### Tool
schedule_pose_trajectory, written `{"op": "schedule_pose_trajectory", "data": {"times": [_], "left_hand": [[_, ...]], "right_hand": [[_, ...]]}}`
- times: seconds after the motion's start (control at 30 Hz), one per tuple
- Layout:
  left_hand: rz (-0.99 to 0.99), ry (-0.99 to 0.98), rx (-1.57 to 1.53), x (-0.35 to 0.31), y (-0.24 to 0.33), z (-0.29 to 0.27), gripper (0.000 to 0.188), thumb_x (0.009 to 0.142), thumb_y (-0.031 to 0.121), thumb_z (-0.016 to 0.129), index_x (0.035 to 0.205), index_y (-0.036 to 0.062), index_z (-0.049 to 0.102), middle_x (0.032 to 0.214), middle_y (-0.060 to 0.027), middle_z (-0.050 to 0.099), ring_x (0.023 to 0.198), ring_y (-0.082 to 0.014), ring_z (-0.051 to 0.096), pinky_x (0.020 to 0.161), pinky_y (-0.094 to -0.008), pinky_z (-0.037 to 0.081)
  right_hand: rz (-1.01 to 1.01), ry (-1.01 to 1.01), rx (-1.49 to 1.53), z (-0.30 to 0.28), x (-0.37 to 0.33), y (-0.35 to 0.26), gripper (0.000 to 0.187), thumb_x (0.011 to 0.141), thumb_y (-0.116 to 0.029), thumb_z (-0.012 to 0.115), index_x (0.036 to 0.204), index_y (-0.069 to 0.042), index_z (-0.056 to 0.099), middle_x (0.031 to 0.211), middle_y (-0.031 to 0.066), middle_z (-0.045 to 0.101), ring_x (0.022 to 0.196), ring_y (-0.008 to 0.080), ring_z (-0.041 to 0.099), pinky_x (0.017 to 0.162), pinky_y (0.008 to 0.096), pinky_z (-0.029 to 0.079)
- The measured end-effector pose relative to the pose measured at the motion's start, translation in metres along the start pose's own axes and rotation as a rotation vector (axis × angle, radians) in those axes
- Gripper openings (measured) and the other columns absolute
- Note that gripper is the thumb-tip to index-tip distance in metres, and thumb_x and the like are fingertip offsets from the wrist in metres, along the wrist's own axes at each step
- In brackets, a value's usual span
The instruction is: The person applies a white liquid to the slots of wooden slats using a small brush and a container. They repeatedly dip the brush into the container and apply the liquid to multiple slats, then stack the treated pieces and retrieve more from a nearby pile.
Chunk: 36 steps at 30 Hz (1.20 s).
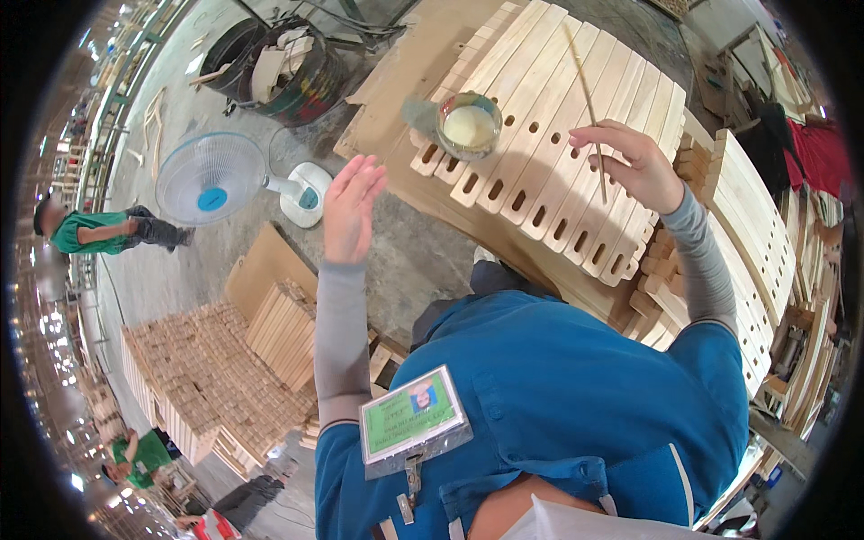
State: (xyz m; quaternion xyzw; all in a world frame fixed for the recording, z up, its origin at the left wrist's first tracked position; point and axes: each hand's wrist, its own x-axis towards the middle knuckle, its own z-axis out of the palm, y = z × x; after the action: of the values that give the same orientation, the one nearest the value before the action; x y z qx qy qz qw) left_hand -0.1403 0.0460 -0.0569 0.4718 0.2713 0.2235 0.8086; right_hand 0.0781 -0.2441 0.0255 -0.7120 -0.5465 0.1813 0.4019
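My right hand pinches a thin wooden stick that stands nearly upright over a row of pale wooden slats with oblong slots, laid side by side on a bench. A small bowl of pale yellowish glue sits on the slats to the left of the stick. My left hand is raised in the air over the floor, palm flat and fingers apart, holding nothing. Grey sleeves cover both forearms.
A white and blue floor fan stands left of my left hand. A dark drum with scraps is behind it. Stacks of wooden pieces sit lower left, more slats at right. Two people in green shirts are at far left.
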Motion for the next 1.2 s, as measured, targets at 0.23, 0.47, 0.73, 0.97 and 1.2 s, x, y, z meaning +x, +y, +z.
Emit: {"op": "schedule_pose_trajectory", "data": {"times": [0.23,0.47,0.73,0.97,1.2], "left_hand": [[-0.291,-0.258,0.079,0.106,-0.02,0.017,0.019,0.086,0.014,0.053,0.099,-0.0003,0.053,0.095,-0.0099,0.06,0.091,-0.0185,0.057,0.078,-0.0292,0.043],[-0.462,-0.518,0.208,0.177,-0.016,0.037,0.014,0.086,0.017,0.054,0.09,0.0032,0.057,0.084,-0.0077,0.062,0.076,-0.017,0.061,0.066,-0.0291,0.047],[-0.485,-0.682,0.132,0.304,0.001,0.043,0.011,0.086,0.014,0.052,0.086,0.0039,0.056,0.083,-0.0092,0.062,0.073,-0.0197,0.061,0.067,-0.034,0.051],[-0.287,-0.704,0.507,0.424,-0.015,0.062,0.016,0.086,0.016,0.051,0.096,0.0032,0.054,0.084,-0.006,0.06,0.07,-0.0167,0.059,0.06,-0.0289,0.049],[-0.314,-0.759,0.703,0.453,-0.096,0.107,0.019,0.084,0.013,0.054,0.098,0.001,0.059,0.086,-0.0081,0.061,0.071,-0.017,0.06,0.057,-0.0285,0.049]], "right_hand": [[0.293,0.379,0.142,0.018,-0.01,-0.012,0.026,0.084,-0.001,0.053,0.11,0.0,0.053,0.099,0.009,0.061,0.093,0.0155,0.057,0.08,0.0268,0.045],[0.456,0.788,0.162,0.059,-0.008,-0.034,0.026,0.088,-0.005,0.049,0.113,0.004,0.05,0.097,0.0121,0.06,0.097,0.0191,0.057,0.087,0.0295,0.043],[0.508,0.888,-0.17,0.131,0.073,-0.07,0.033,0.081,0.009,0.047,0.113,0.003,0.051,0.107,0.0153,0.059,0.099,0.0228,0.057,0.085,0.0297,0.045],[0.467,0.604,-0.316,0.193,0.164,-0.064,0.047,0.069,0.01,0.049,0.115,0.002,0.051,0.114,0.0174,0.055,0.104,0.0293,0.054,0.089,0.035,0.045],[0.523,0.494,-0.469,0.266,0.24,0.0,0.039,0.072,-0.001,0.05,0.111,0.003,0.05,0.11,0.0179,0.054,0.103,0.0299,0.052,0.089,0.0356,0.042]]}}
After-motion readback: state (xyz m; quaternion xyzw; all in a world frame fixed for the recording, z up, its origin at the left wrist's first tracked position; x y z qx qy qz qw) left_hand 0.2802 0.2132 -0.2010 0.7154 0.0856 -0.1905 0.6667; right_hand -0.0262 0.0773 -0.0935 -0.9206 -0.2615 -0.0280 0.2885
